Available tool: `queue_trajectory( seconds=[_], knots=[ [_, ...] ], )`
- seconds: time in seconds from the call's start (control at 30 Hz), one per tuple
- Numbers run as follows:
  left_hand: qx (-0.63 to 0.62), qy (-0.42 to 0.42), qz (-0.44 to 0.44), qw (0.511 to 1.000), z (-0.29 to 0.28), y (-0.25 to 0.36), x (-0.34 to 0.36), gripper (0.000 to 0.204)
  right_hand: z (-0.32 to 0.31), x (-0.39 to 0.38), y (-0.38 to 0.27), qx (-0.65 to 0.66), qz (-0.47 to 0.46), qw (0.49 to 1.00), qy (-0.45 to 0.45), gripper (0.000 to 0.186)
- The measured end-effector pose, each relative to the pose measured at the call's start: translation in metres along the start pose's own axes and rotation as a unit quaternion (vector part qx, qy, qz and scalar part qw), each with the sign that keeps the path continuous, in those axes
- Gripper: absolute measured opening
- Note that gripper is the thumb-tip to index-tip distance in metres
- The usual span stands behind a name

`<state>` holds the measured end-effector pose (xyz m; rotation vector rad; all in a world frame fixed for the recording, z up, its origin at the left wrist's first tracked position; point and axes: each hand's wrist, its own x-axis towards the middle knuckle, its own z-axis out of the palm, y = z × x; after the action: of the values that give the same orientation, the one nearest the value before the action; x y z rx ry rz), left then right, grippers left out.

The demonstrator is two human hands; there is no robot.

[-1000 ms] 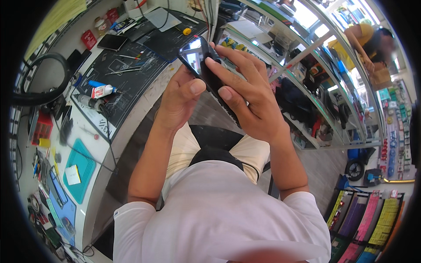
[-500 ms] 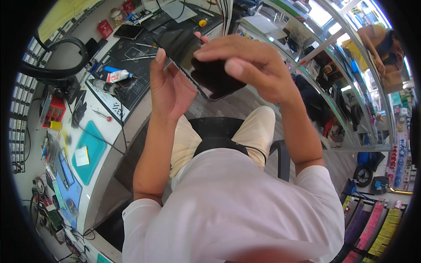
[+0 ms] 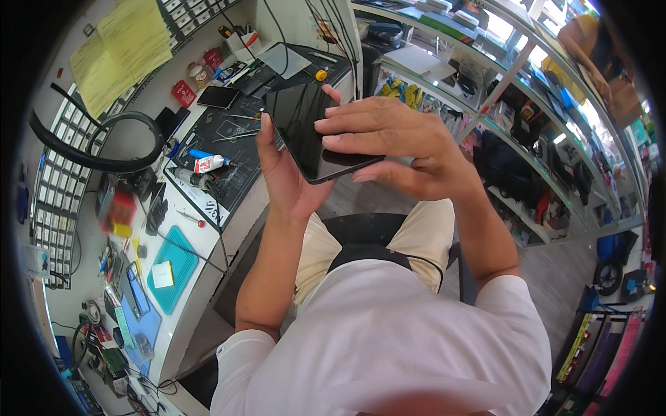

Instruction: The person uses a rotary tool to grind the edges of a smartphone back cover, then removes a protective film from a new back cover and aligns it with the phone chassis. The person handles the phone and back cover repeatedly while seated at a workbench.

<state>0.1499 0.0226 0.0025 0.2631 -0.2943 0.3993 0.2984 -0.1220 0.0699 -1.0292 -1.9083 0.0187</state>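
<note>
A black smartphone (image 3: pixel 297 128) is tilted in front of me, its dark glossy screen facing up and showing reflections. My left hand (image 3: pixel 295 186) holds it from below and the left side. The left thumb stands along the near-left edge, and a fingertip shows past the far edge. My right hand (image 3: pixel 416 145) lies over the right part of the phone. Its fingers stretch across the screen, and its thumb is at the lower edge near the corner. The phone's back and the fingers beneath it are hidden.
A white workbench on the left bears a black work mat (image 3: pixel 239 163), a white tube (image 3: pixel 210 163), another phone (image 3: pixel 218 97) and a teal mat (image 3: pixel 173 260). A black ring on an arm (image 3: pixel 128 166) overhangs it. Glass shelves (image 3: pixel 534 132) stand right; a person in yellow (image 3: pixel 579 48) is beyond.
The view has shifted, so the bench appears further right and lower. My right hand has come down over the screen, its thumb moving from above the screen to the phone's lower edge.
</note>
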Motion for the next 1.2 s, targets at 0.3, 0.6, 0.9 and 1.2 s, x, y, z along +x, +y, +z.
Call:
queue_trajectory(
  seconds=[0.3,0.6,0.9,1.2],
  knots=[
    [0.124,0.007,-0.005,0.992,0.005,-0.016,0.021,0.073,-0.015,-0.031,-0.02,-0.09,0.022,0.994,0.052,0.044],
    [0.341,0.078,-0.16,0.923,-0.006,-0.024,0.058,0.068,0.026,-0.111,-0.01,0.1,0.284,0.847,0.439,0.036],
    [0.269,0.009,-0.065,0.961,-0.085,-0.103,0.045,0.084,0.076,-0.157,0.006,0.49,0.313,0.5,0.643,0.034],
    [0.228,0.039,0.045,0.972,-0.054,-0.095,0.05,0.107,0.112,-0.118,-0.018,0.572,0.314,0.539,0.532,0.037]
  ],
)
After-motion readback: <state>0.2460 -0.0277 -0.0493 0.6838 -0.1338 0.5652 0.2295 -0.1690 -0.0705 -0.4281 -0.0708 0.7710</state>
